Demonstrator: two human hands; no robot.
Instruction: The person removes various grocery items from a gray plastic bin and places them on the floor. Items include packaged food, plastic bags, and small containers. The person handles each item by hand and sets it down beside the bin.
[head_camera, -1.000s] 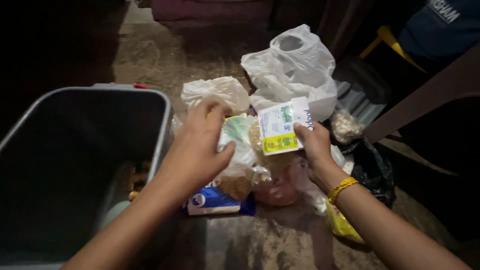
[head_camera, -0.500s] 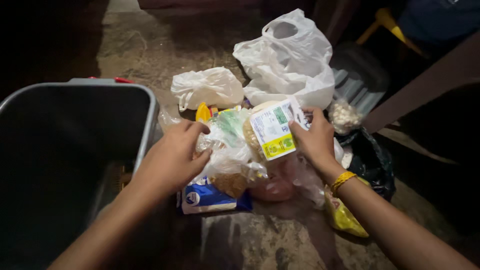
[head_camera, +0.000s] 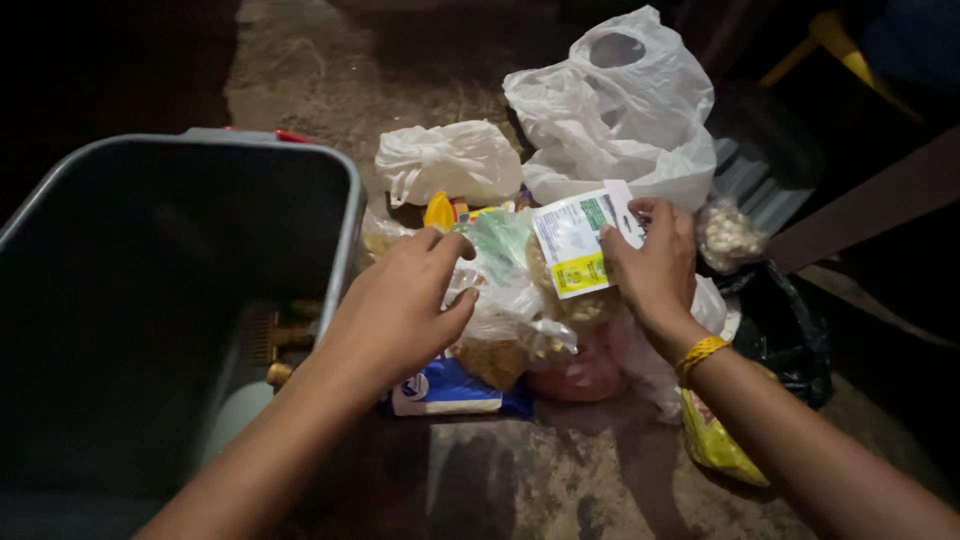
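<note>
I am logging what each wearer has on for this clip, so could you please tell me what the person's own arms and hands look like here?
Both forearms are bare, with no sleeves in view. The left hand wears nothing: no glove, ring or watch shows. The right hand is also ungloved, and its wrist carries a thin yellow braided band. No other markings show in the dim light.

Two bare hands are seen: the left hand (head_camera: 400, 305) near the middle and the right hand (head_camera: 655, 265) to its right. One large grey plastic bin (head_camera: 345, 215) is counted at the left. Two white plastic carrier bags are counted at the far side: a large one (head_camera: 625, 120) and a small knotted one (head_camera: 445, 160). One white and yellow cardboard box (head_camera: 580, 245) is seen. One blue and white packet (head_camera: 445, 390) is counted at the near side, one yellow packet (head_camera: 715, 445) at the near right, and one black plastic bag (head_camera: 790, 330) at the right. Several clear plastic bags of dry goods are heaped in the middle; their exact number cannot be told.
</note>
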